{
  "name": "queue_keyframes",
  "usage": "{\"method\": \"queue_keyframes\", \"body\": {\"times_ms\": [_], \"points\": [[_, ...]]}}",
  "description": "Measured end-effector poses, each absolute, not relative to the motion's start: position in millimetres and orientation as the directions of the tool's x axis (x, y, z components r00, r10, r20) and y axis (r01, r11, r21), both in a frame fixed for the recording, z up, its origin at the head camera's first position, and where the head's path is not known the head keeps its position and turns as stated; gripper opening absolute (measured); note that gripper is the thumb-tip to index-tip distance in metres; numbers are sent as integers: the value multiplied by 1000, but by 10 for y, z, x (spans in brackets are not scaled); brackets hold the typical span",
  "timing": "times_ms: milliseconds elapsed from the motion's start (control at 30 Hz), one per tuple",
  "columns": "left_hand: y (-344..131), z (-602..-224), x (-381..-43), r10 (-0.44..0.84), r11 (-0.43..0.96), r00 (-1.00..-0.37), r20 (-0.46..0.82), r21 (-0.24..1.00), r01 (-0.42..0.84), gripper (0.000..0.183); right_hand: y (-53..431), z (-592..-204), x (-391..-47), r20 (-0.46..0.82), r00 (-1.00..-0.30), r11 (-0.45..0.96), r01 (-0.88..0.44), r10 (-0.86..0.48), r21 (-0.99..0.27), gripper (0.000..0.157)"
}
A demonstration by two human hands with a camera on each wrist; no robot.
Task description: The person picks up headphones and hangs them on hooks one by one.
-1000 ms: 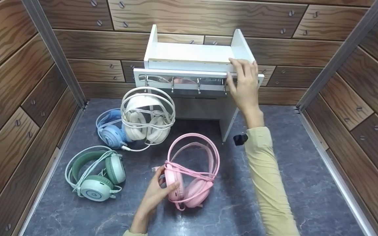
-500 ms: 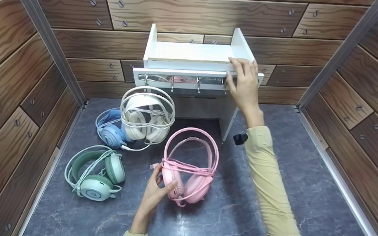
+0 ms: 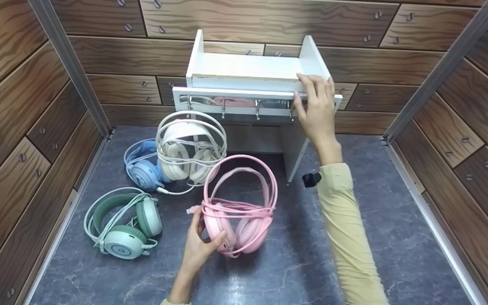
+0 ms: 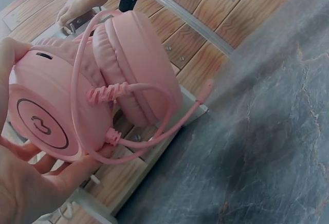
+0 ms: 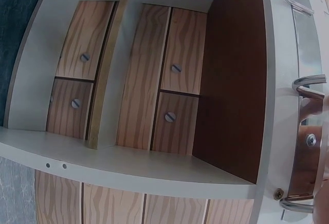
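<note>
My left hand [image 3: 197, 252] holds the pink headphones [image 3: 218, 231] above the floor by one ear cup, thumb on one side and fingers beneath. Their cable is wound around both cups, and the headband points up toward the rack. In the left wrist view the pink headphones [image 4: 46, 100] fill the palm side of my hand. At the white rack's [image 3: 248, 65] right front corner, my right hand [image 3: 319, 116] grips the hook board [image 3: 235, 92], fingertips reaching over to the shelf edge. White headphones [image 3: 175, 163] hang at the leftmost hook.
Blue headphones [image 3: 142, 174] lie on the floor behind the white pair. Green headphones [image 3: 123, 243] lie at the left. Metal hooks [image 3: 257, 111] line the board. In the right wrist view, the rack's side panel [image 5: 154, 167] and inner shelves show. Wood-patterned walls [image 3: 396, 76] enclose the floor.
My left hand has raised the pink headphones and brought them slightly left and toward the rack, so their headband now overlaps the white pair's edge. My right hand stays in place.
</note>
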State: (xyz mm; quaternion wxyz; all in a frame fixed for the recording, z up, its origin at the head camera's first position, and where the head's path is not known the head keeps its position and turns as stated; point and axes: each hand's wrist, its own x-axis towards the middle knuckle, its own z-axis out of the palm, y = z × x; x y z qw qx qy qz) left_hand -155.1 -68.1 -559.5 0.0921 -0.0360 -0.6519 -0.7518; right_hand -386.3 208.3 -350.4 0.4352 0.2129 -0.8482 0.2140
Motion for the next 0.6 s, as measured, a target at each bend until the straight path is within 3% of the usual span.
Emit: {"method": "queue_keyframes", "body": {"times_ms": [600], "points": [[-805, -5378, -1641, -225, -76, -921, 317, 937, 341, 94, 2083, -3505, -3876, 827, -533, 813, -552, -176, -184, 40]]}}
